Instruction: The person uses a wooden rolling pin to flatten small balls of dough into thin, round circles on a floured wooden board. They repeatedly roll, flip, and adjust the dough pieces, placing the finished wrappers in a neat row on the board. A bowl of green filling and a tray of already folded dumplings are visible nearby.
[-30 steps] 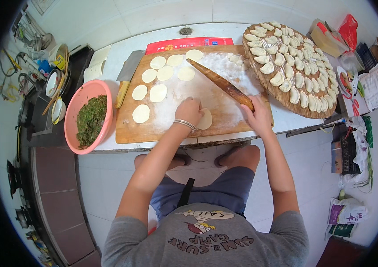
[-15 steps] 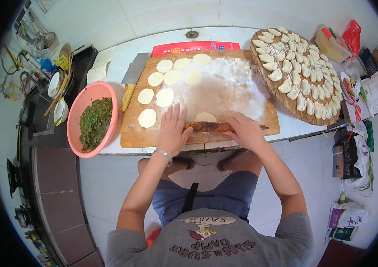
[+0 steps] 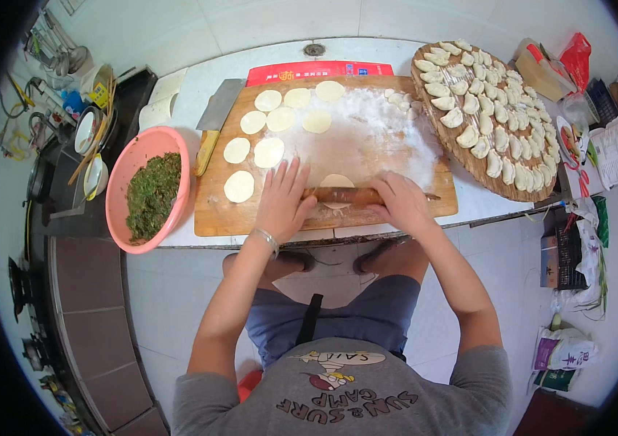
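My left hand (image 3: 282, 202) lies flat with fingers spread, its palm over the left end of a wooden rolling pin (image 3: 345, 195). My right hand (image 3: 403, 203) is closed over the pin's right part, thumb on the near side; a thin tip sticks out beyond it. Beneath the pin lies a round dough wrapper (image 3: 336, 180), partly covered. Several rolled wrappers (image 3: 269, 152) are spread over the left and far parts of the wooden board (image 3: 214, 218). White flour (image 3: 381, 131) dusts its middle and right, with small dough pieces (image 3: 400, 102) near the far right.
A pink basin (image 3: 115, 192) of chopped green filling (image 3: 155, 196) stands left. Between it and the board rests a cleaver (image 3: 220, 105) with a wooden handle. A round wooden board (image 3: 456, 149) with many dumplings (image 3: 501, 112) overlaps the far right. Behind is a red box (image 3: 323, 70).
The rolling pin has moved slightly away from me, with both hands, and now crosses the middle of the wrapper, which shows on both sides of it.
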`<state>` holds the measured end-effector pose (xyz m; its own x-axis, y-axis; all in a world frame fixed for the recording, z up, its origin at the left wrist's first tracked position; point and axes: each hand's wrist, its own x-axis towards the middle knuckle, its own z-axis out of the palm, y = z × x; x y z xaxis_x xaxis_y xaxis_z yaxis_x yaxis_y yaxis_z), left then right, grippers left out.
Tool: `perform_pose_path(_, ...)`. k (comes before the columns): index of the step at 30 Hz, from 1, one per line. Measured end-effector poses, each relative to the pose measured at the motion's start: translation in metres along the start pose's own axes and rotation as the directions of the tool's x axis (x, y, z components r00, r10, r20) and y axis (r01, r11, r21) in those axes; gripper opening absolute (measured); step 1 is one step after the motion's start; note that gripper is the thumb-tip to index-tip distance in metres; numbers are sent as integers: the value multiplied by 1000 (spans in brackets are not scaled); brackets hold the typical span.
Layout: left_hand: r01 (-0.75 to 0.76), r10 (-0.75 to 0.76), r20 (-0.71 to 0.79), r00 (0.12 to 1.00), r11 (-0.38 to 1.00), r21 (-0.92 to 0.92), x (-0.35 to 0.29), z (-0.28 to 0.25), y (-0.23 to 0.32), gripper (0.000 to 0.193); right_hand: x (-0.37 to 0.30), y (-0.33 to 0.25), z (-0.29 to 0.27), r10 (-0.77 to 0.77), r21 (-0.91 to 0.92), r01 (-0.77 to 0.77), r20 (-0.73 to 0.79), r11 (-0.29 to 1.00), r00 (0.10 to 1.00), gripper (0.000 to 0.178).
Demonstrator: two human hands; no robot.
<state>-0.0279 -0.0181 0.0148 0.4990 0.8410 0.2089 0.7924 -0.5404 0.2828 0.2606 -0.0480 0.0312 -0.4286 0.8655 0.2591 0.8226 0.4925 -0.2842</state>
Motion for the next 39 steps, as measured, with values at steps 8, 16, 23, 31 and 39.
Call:
perform_pose_path(8, -164, 142, -146, 979, 975, -149, 22, -7, 38, 66, -1, 28, -5, 222, 158, -206, -90, 966, 971, 33)
perform_pose_path(16, -321, 331, 169, 928, 943, -84, 24, 30, 58, 71, -13, 52, -12, 420, 177, -384, -289, 906, 860, 32)
perform_pose_path(23, -312, 306, 105, 946, 949, 50, 32, 46, 58, 66, -12, 62, 5, 467, 72, -490, -451, 869, 761, 34)
perform_pose_path(31, -199, 195, 109, 975, 980, 30, 17, 34, 49, 65, -10, 63, 11, 446, 39, -489, -476, 872, 758, 34)
perform_pose_path(39, 214, -204, -64, 977, 946, 243, -14, 20, -8, 66, -12, 60, 9, 455, 0, -533, -522, 846, 721, 34)
